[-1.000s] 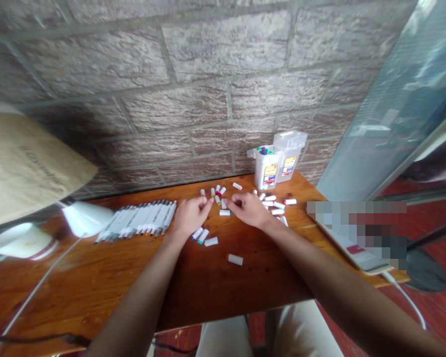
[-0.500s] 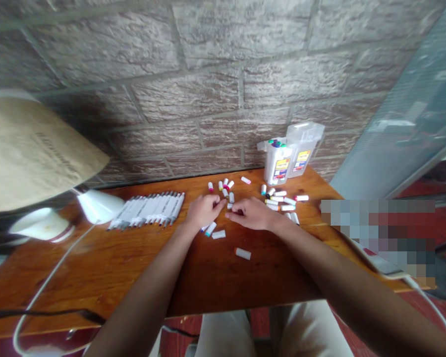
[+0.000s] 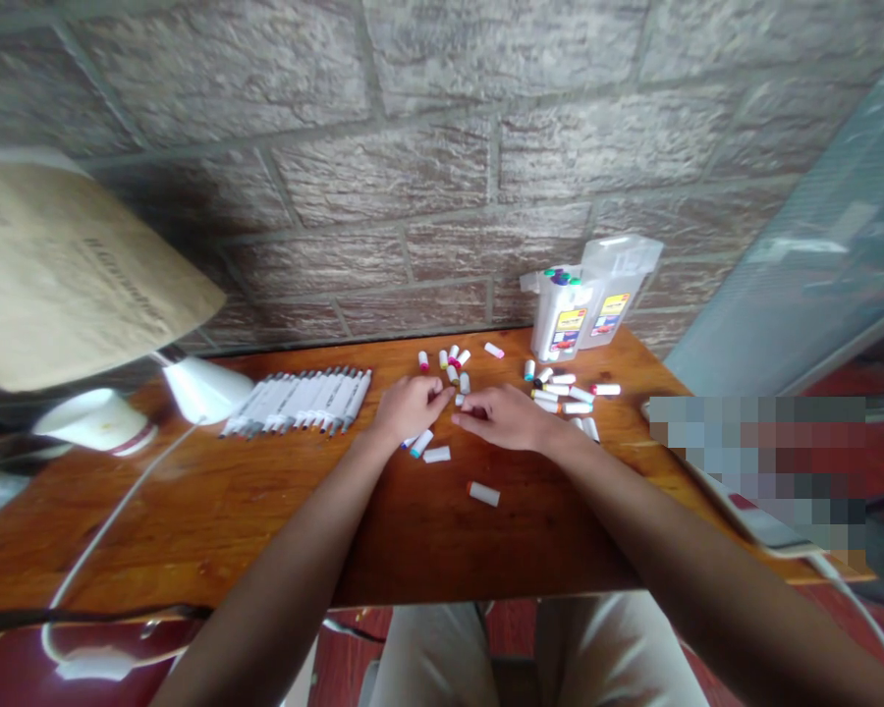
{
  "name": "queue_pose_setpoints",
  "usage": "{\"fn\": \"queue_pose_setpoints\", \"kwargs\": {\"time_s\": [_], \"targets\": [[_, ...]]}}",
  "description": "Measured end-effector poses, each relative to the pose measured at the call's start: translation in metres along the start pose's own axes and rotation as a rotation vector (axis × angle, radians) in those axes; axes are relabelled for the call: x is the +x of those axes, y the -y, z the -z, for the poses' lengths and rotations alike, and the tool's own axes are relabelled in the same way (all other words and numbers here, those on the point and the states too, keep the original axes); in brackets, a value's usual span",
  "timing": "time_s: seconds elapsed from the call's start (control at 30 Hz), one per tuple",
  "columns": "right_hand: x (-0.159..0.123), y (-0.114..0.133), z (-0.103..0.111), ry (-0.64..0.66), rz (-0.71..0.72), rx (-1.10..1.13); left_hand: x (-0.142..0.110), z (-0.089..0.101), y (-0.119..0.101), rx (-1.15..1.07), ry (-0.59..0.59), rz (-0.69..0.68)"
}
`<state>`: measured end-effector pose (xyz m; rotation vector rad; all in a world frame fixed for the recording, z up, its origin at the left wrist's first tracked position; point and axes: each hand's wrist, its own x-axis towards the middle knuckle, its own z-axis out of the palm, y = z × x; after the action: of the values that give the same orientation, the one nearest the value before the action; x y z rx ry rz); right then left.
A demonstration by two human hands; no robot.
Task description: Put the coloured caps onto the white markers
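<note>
My left hand (image 3: 414, 407) rests low over the table with its fingers curled in and the thumb stretched toward the right. Facing it, my right hand (image 3: 507, 416) has bent, closed fingers. A small white marker cap (image 3: 460, 400) shows right at the right hand's fingertips, in the narrow gap between the hands; whether it is gripped is hard to see. Several white caps with coloured ends (image 3: 453, 375) lie just beyond. Close below the left hand are a blue-ended cap (image 3: 421, 444) and a plain white cap (image 3: 437, 455). An orange-ended cap (image 3: 484, 493) lies nearer me.
A row of white markers (image 3: 305, 403) lies at the left, beside a white lamp (image 3: 202, 390) and a paper cup (image 3: 95, 420). More caps (image 3: 560, 390) are scattered right, before clear plastic marker cases (image 3: 560, 329). A brick wall (image 3: 427, 177) stands behind the table.
The whole view has shifted slightly, with things appearing a little higher and to the right. Both hands keep nearly the same pose and place among the caps.
</note>
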<state>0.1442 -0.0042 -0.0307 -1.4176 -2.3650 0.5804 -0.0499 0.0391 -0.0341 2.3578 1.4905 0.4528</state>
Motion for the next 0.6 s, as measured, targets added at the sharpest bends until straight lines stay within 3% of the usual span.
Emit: {"fn": "queue_pose_setpoints", "kwargs": {"time_s": [0.3, 0.5, 0.6], "targets": [[0.0, 0.002, 0.001, 0.007, 0.004, 0.012, -0.002, 0.0, -0.003, 0.131, -0.002, -0.001], [-0.001, 0.003, 0.002, 0.016, 0.0, 0.028, -0.012, 0.006, -0.023, 0.37, -0.017, 0.127], [-0.001, 0.002, 0.002, 0.01, -0.003, 0.026, -0.013, 0.01, -0.024, 0.389, -0.056, 0.188]]}}
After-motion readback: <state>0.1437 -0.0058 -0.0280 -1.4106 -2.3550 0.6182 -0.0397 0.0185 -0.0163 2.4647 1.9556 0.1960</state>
